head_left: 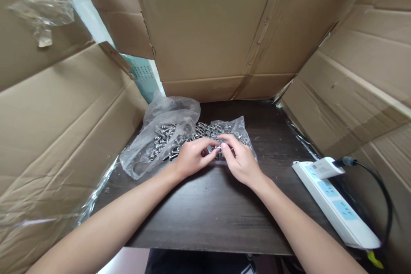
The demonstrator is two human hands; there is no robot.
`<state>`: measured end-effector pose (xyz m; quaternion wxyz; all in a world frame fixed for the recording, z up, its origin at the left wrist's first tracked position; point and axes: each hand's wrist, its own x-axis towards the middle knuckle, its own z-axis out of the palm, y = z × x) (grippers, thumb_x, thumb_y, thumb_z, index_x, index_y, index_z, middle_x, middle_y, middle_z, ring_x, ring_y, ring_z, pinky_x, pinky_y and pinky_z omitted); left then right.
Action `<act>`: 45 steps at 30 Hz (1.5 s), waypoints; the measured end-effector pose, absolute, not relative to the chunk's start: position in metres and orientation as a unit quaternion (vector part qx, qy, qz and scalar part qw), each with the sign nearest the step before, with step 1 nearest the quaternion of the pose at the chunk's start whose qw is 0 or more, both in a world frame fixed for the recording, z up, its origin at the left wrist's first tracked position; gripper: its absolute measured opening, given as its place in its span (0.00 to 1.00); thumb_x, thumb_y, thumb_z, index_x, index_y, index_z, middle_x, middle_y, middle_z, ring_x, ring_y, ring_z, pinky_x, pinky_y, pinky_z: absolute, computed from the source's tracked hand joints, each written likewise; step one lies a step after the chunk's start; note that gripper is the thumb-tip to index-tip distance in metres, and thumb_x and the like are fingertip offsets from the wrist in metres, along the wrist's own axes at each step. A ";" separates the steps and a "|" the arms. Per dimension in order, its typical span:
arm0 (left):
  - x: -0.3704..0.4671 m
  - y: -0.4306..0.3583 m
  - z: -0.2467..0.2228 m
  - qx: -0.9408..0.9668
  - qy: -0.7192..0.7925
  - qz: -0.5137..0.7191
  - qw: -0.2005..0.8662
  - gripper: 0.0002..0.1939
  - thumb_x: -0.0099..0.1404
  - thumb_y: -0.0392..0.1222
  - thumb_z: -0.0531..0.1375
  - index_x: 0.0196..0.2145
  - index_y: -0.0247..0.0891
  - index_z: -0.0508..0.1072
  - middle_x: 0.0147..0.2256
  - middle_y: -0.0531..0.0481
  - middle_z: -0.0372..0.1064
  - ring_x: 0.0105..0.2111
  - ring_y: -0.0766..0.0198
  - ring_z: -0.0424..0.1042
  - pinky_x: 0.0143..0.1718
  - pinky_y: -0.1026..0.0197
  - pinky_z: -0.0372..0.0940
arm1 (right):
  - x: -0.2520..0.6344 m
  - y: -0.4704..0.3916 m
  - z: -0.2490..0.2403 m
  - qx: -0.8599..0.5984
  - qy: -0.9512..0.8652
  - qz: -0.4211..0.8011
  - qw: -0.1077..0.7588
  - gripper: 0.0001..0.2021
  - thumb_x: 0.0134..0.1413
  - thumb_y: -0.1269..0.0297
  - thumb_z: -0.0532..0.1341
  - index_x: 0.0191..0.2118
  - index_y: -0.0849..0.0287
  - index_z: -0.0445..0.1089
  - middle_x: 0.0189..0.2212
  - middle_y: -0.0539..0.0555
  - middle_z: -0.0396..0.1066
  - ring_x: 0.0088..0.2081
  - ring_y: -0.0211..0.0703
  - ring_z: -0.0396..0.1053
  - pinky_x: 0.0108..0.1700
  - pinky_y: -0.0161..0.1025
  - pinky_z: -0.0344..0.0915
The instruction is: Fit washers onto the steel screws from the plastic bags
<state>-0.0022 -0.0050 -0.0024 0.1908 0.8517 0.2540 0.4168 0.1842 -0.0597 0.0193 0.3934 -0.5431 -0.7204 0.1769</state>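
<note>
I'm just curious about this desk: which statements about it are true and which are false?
1. The left hand and right hand meet at a small metal part. True.
2. Both hands wear gloves. False: they are bare.
3. A black cable runs from the white adapter. True.
4. The power strip is on the left. False: the power strip is on the right.
5. The larger plastic bag is see-through. True.
</note>
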 end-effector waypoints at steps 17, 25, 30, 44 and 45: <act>-0.003 -0.004 -0.004 0.847 0.259 0.420 0.195 0.07 0.72 0.39 0.61 0.45 0.36 0.77 0.39 0.48 0.80 0.29 0.67 0.76 0.31 0.66 0.71 | 0.184 -0.060 0.017 -0.531 -0.723 0.164 0.410 0.19 0.61 0.68 0.57 0.58 0.55 0.65 0.35 0.51 0.71 0.32 0.42 0.70 0.35 0.38 0.67; -0.003 -0.004 -0.004 0.846 0.259 0.422 0.197 0.07 0.71 0.39 0.61 0.44 0.37 0.77 0.40 0.48 0.80 0.29 0.67 0.76 0.31 0.67 0.71 | 0.183 -0.061 0.018 -0.537 -0.723 0.153 0.407 0.17 0.62 0.67 0.58 0.56 0.55 0.67 0.40 0.54 0.73 0.34 0.43 0.71 0.36 0.39 0.68; -0.003 -0.004 -0.004 0.846 0.262 0.423 0.194 0.07 0.72 0.39 0.61 0.44 0.36 0.77 0.40 0.48 0.80 0.28 0.68 0.76 0.30 0.67 0.70 | 0.184 -0.060 0.018 -0.542 -0.722 0.186 0.388 0.15 0.67 0.65 0.54 0.56 0.55 0.66 0.33 0.50 0.74 0.29 0.41 0.70 0.35 0.39 0.66; -0.003 -0.004 -0.002 0.852 0.257 0.411 0.200 0.08 0.72 0.38 0.60 0.46 0.37 0.78 0.41 0.47 0.80 0.29 0.67 0.77 0.31 0.66 0.71 | 0.183 -0.061 0.020 -0.542 -0.720 0.174 0.397 0.16 0.64 0.65 0.57 0.56 0.54 0.66 0.39 0.53 0.74 0.32 0.43 0.71 0.35 0.39 0.68; -0.003 -0.004 -0.002 0.851 0.257 0.411 0.201 0.08 0.72 0.38 0.60 0.46 0.37 0.78 0.41 0.47 0.80 0.30 0.67 0.77 0.32 0.67 0.72 | 0.183 -0.061 0.020 -0.541 -0.721 0.174 0.397 0.17 0.63 0.65 0.58 0.56 0.55 0.66 0.39 0.54 0.74 0.32 0.43 0.71 0.36 0.40 0.68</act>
